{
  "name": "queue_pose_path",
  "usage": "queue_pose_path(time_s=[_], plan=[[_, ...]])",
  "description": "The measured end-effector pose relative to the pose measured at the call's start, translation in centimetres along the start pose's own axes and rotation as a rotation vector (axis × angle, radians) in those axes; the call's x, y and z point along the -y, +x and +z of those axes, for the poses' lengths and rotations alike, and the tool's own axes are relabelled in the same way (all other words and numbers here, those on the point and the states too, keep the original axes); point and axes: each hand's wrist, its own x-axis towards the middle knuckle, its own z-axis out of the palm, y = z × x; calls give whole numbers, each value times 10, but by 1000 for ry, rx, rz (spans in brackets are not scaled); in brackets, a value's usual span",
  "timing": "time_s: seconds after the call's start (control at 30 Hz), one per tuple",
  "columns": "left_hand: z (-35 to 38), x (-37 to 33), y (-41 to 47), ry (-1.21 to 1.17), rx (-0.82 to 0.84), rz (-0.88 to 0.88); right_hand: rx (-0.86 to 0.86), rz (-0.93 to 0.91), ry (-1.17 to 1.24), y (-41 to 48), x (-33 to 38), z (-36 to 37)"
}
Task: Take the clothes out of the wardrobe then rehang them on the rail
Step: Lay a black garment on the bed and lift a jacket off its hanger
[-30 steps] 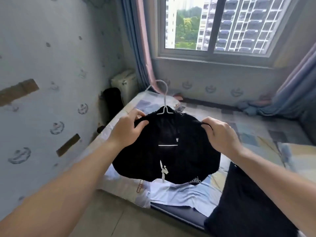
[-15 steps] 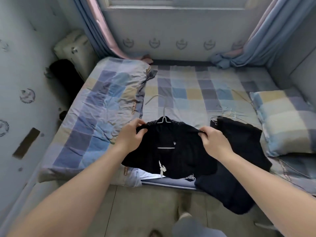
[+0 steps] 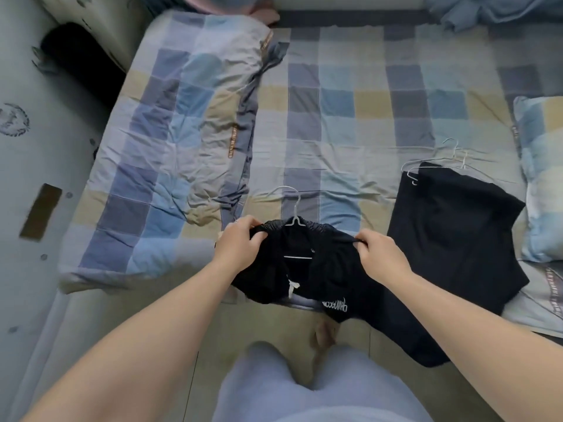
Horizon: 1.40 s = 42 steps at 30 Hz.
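A bed [image 3: 350, 123] dressed in a blue, grey and yellow checked sheet fills the small room, with a rumpled quilt [image 3: 170, 141] of the same pattern folded along its left side and a matching pillow [image 3: 545, 178] at the right edge. At the bed's near edge, a person standing on the tiled floor [image 3: 170, 315] holds a black garment [image 3: 329, 272] by its shoulders. The left hand [image 3: 240, 248] has its fingers curled over a bunched fold of fabric at one shoulder, and the right hand [image 3: 384, 257] pinches the cloth at the other between thumb and bent fingers. The garment is on a thin wire hanger [image 3: 294, 208], whose hook rises from the collar toward the middle of the bed (its lower bar shows as a pale line inside the neck opening). White lettering [image 3: 335, 306] runs near the hem, which hangs past the mattress edge; whether the garment rests on the sheet cannot be told. Just to the right, a second black garment [image 3: 451, 223] lies flat on the bed, its lower end drooping over the side. Several bare wire hangers [image 3: 438, 159] lie at its top edge. Blue curtain fabric [image 3: 487, 10] bunches at the far right corner.
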Motion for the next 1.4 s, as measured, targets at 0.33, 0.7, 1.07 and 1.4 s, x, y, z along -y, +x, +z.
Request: queue_pose_path(time_s=[0.33, 0.7, 1.07, 1.4], plan=[[68, 0, 123, 120, 44, -46, 76, 102, -70, 118, -32, 43], [156, 34, 282, 193, 136, -12, 91, 143, -81, 268, -70, 122], [174, 48, 305, 43, 216, -21, 155, 185, -43, 287, -71, 137], [79, 35, 174, 94, 313, 13, 276, 168, -230, 163, 32, 89]])
